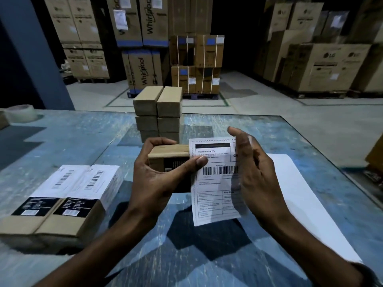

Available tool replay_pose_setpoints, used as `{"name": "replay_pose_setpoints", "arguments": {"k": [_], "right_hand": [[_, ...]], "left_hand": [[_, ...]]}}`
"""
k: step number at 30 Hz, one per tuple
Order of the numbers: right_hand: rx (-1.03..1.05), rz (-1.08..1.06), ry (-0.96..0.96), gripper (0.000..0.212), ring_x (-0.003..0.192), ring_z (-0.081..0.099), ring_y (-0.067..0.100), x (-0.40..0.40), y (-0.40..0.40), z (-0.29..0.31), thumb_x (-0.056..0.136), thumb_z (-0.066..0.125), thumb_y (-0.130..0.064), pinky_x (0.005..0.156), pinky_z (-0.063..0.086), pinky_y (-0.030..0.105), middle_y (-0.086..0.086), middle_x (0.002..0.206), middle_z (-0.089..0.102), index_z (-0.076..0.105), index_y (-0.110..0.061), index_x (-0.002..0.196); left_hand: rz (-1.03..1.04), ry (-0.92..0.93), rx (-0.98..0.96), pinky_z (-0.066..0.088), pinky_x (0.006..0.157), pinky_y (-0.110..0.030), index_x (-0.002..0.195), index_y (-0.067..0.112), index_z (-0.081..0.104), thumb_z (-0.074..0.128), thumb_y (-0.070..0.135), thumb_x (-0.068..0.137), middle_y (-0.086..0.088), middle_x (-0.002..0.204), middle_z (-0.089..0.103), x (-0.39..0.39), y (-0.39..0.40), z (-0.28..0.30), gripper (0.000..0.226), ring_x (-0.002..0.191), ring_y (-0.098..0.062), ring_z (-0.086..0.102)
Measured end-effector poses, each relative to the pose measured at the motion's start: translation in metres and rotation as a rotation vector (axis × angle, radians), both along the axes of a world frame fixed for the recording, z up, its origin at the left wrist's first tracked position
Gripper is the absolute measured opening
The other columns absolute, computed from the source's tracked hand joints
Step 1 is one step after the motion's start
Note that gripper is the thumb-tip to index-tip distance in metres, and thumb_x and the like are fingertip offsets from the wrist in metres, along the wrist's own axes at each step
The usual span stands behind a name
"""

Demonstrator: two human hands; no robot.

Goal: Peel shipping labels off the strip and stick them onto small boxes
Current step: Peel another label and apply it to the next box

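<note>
Left hand [153,179] grips box [169,155], thumb pinning label [215,183].

Small box and label held above the table

A brown cardboard small box [169,151] sits mid-air, a white shipping label [215,181] with barcode lapping its right end and hanging free below. Two labelled boxes [62,199] lie left; an unlabelled stack [158,112] stands behind; a white strip [306,195] lies right.

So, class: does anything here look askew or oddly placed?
Yes: the shipping label is only stuck along one edge of the small box in the left hand; most of it overhangs, unsupported, beside the open right hand.
</note>
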State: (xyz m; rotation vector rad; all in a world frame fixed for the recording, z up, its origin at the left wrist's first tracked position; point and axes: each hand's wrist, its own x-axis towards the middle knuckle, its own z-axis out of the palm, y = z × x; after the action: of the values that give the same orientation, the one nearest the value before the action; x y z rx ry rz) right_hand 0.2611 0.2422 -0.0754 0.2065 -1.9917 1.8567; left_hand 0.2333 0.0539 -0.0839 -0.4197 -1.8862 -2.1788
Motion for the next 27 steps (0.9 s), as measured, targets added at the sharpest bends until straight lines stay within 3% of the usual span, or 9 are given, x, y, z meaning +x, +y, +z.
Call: {"name": "replay_pose_setpoints", "arguments": {"k": [3, 5, 7, 10, 13, 18, 22, 27], "right_hand": [[-0.032, -0.020, -0.030, 0.057, 0.103, 0.076, 0.000, 0.001, -0.001, -0.002, 0.098, 0.029, -0.066, 0.084, 0.058, 0.015, -0.015, 0.107, 0.081, 0.060, -0.039, 0.136], [-0.038, -0.026, -0.063, 0.070, 0.112, 0.074, 0.003, 0.000, -0.002, -0.004, 0.098, 0.024, -0.081, 0.103, 0.058, 0.031, -0.013, 0.119, 0.080, 0.054, -0.042, 0.147], [-0.001, -0.036, -0.077, 0.082, 0.116, 0.073, 0.003, 0.000, -0.003, -0.005, 0.086, 0.036, -0.095, 0.110, 0.054, 0.044, -0.012, 0.128, 0.077, 0.049, -0.046, 0.152], [0.098, -0.091, -0.058, 0.096, 0.114, 0.074, 0.007, -0.001, -0.003, -0.009, 0.070, 0.068, -0.092, 0.103, 0.060, 0.042, -0.006, 0.131, 0.075, 0.046, -0.047, 0.151], [0.081, -0.110, -0.039, 0.082, 0.096, 0.078, 0.004, 0.000, -0.003, -0.009, 0.076, 0.079, -0.064, 0.082, 0.064, 0.025, -0.008, 0.107, 0.081, 0.052, -0.033, 0.148], [-0.004, -0.091, -0.006, 0.054, 0.088, 0.080, 0.010, 0.001, -0.006, -0.011, 0.086, 0.072, -0.050, 0.072, 0.062, 0.024, -0.006, 0.097, 0.081, 0.060, -0.026, 0.133], [0.018, -0.134, -0.003, 0.024, 0.083, 0.074, 0.004, -0.003, 0.001, -0.014, 0.111, 0.053, -0.039, 0.064, 0.055, 0.019, -0.007, 0.088, 0.078, 0.065, -0.031, 0.131], [0.042, -0.146, 0.027, 0.049, 0.090, 0.072, 0.004, -0.003, 0.001, -0.015, 0.102, 0.034, -0.048, 0.070, 0.053, 0.014, -0.002, 0.102, 0.075, 0.062, -0.032, 0.139]], "left_hand": [[-0.005, -0.009, -0.001, 0.067, 0.066, -0.043, 0.115, 0.010, 0.055, 0.094, 0.025, 0.060, -0.008, 0.102, 0.078, 0.001, 0.001, 0.000, 0.069, 0.093, -0.029, 0.080], [-0.003, -0.016, 0.004, 0.067, 0.068, -0.046, 0.115, 0.010, 0.056, 0.093, 0.027, 0.059, -0.010, 0.105, 0.078, 0.001, 0.001, 0.000, 0.070, 0.094, -0.030, 0.080], [0.003, -0.023, 0.005, 0.067, 0.069, -0.046, 0.115, 0.011, 0.056, 0.094, 0.029, 0.058, -0.012, 0.106, 0.077, 0.000, 0.001, -0.001, 0.070, 0.095, -0.030, 0.079], [0.002, -0.038, 0.005, 0.067, 0.069, -0.042, 0.116, 0.009, 0.057, 0.093, 0.029, 0.060, -0.008, 0.101, 0.078, 0.000, 0.003, -0.003, 0.069, 0.092, -0.028, 0.080], [0.004, -0.050, 0.027, 0.066, 0.066, -0.039, 0.117, 0.004, 0.056, 0.093, 0.025, 0.061, -0.009, 0.097, 0.079, 0.001, 0.006, -0.007, 0.070, 0.088, -0.031, 0.080], [0.003, -0.016, 0.023, 0.065, 0.061, -0.036, 0.117, 0.004, 0.054, 0.090, 0.018, 0.064, -0.009, 0.101, 0.078, 0.005, 0.010, -0.007, 0.065, 0.088, -0.027, 0.080], [0.018, 0.010, -0.007, 0.066, 0.063, -0.040, 0.114, 0.015, 0.057, 0.100, 0.026, 0.064, -0.008, 0.105, 0.075, 0.006, 0.008, -0.008, 0.067, 0.095, -0.028, 0.079], [0.048, -0.035, -0.044, 0.067, 0.078, -0.039, 0.130, 0.028, 0.060, 0.099, 0.046, 0.052, 0.003, 0.112, 0.076, -0.004, 0.003, -0.003, 0.089, 0.104, -0.015, 0.077]]}}
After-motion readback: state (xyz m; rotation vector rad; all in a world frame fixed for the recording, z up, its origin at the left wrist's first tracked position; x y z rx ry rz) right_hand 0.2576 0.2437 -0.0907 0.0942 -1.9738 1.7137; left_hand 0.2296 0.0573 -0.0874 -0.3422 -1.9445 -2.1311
